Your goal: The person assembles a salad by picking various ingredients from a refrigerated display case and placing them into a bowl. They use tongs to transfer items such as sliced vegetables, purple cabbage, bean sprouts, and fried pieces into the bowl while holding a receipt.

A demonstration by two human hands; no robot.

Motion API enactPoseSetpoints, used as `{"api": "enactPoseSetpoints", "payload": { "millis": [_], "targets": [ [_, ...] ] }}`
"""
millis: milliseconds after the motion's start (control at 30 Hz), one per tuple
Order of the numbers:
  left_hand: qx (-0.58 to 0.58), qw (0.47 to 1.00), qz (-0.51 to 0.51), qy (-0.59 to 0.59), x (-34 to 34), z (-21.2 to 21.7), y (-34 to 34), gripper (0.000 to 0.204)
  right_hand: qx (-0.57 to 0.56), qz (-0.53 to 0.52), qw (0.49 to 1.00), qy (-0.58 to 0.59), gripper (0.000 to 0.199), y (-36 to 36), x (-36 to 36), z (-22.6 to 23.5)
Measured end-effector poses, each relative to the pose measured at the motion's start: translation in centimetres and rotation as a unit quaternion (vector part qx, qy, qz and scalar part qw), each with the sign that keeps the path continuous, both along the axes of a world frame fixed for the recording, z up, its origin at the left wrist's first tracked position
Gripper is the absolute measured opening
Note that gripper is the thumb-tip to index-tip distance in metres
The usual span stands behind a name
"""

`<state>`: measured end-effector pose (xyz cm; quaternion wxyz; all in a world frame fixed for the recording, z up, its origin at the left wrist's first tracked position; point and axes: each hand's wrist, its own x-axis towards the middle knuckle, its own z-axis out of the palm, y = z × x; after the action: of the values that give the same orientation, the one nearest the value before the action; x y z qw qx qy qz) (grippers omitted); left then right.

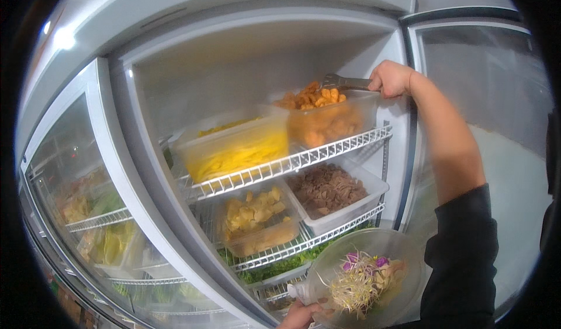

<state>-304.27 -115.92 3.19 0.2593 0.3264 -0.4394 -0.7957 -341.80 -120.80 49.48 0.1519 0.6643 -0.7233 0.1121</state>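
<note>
My right hand [392,79] is closed around the handle of metal tongs [350,83], whose tips reach over orange-brown food pieces [314,96]. Those pieces fill a clear plastic bin [356,108] on the upper wire shelf of the fridge. Low in the picture, my left hand [301,316] grips the handle of a clear plastic bowl [409,248]. Inside the bowl lie thin pale sprouts [355,287] with purple bits and some light pieces. Whether the tongs pinch any food cannot be made out.
Beside the orange food stands a bin of yellow strips [239,153]. The shelf below carries bins of pale yellow chunks [252,215] and brown sliced pieces [327,190]. Leafy greens [280,265] sit lower. An open glass door [479,72] stands right; another glass door [76,153] is left.
</note>
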Motion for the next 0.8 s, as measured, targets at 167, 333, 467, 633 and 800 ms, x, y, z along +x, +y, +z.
{"api": "enactPoseSetpoints", "payload": {
  "millis": [167,333,467,633,800],
  "targets": [
    [0.009,0.994,0.012,-0.108,0.0,2.7,0.6,0.027,-0.108,0.052,0.989,-0.091,0.028,0.3,-2.3,-0.6],
    [0.036,0.997,0.013,-0.065,-0.8,2.5,0.0,0.031,-0.146,0.07,0.973,-0.166,0.038,0.4,-1.2,-0.9],
    [0.034,0.999,0.027,0.003,-1.3,1.7,-0.3,0.029,-0.147,0.202,0.958,-0.138,0.033,2.9,-0.2,-0.9],
    [0.048,0.999,-0.001,-0.007,-0.6,2.4,-1.5,0.051,-0.106,0.26,0.941,-0.191,0.013,9.3,0.5,-4.4],
    [0.016,0.999,0.025,0.033,1.9,4.1,-1.1,0.044,0.061,0.315,0.945,0.062,0.015,13.8,7.2,-10.8]
  ]
}}
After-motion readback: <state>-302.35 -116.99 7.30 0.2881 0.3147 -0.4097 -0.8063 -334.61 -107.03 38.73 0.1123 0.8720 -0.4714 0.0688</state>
